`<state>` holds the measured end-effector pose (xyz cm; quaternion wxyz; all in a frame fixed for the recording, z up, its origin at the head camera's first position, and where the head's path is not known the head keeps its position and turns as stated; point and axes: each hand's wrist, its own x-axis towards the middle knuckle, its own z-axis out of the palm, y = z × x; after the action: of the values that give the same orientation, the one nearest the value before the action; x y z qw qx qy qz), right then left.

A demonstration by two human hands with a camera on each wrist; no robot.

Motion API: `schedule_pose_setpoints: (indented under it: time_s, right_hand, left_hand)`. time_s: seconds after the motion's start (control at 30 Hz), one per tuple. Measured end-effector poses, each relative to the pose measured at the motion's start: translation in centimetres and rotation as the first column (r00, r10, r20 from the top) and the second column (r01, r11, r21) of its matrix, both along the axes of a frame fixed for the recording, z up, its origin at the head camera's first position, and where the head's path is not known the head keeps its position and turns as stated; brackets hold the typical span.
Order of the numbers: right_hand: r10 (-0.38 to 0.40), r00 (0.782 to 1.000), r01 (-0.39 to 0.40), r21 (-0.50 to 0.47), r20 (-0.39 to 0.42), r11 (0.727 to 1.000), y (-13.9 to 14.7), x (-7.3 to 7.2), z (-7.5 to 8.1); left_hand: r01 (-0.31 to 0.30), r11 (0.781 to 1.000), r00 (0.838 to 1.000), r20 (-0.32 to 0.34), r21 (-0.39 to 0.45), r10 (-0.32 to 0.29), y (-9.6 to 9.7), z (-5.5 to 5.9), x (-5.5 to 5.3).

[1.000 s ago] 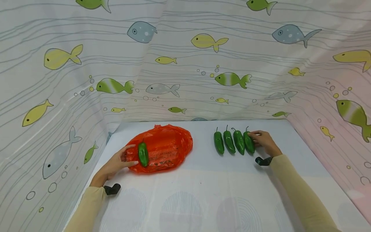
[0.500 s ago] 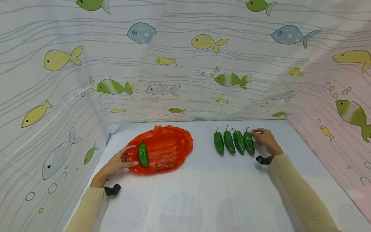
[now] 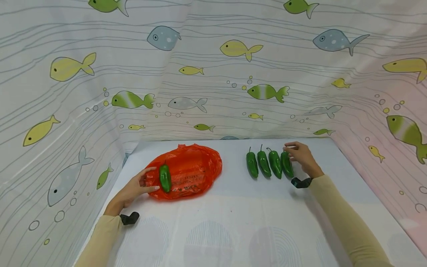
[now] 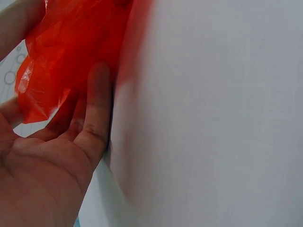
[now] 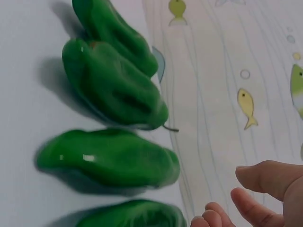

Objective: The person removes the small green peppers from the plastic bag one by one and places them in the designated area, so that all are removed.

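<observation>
A red plastic bag point(image 3: 191, 165) lies flat on the left of the table, dark print on it. One green chili pepper point(image 3: 165, 178) sits at its left part; whether it is inside or on top, I cannot tell. My left hand point(image 3: 133, 190) touches the bag's left edge, thumb and forefinger spread either side of that pepper. Red film point(image 4: 78, 45) covers some fingertips in the left wrist view. Several more green peppers point(image 3: 275, 163) lie in a row at right, stems away from me. My right hand point(image 3: 301, 156) hovers at the stem of the rightmost pepper point(image 3: 286, 164), fingers apart.
A white cloth point(image 3: 230, 226) with pale round prints covers the table. Fish-printed curtains point(image 3: 213, 85) rise behind and on both sides. Each wrist carries a small black camera, such as the right one point(image 3: 301, 183).
My right hand has drawn off the rightmost pepper's side, then moved slightly away from me and left, up to its stem. The left hand and bag have stayed put.
</observation>
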<state>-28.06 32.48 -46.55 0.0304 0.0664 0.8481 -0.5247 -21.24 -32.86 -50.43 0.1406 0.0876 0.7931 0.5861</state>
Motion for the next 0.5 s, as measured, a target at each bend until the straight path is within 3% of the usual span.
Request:
schedule_pose_setpoints:
  time_s: [0.5]
  right_hand:
    - [0.128,0.992,-0.128,-0.005,-0.014,0.992,-5.0,-0.7,1.3]
  left_hand:
    - [0.0,1.0,1.0,0.003,0.008,0.0,-0.1,-0.1,0.0]
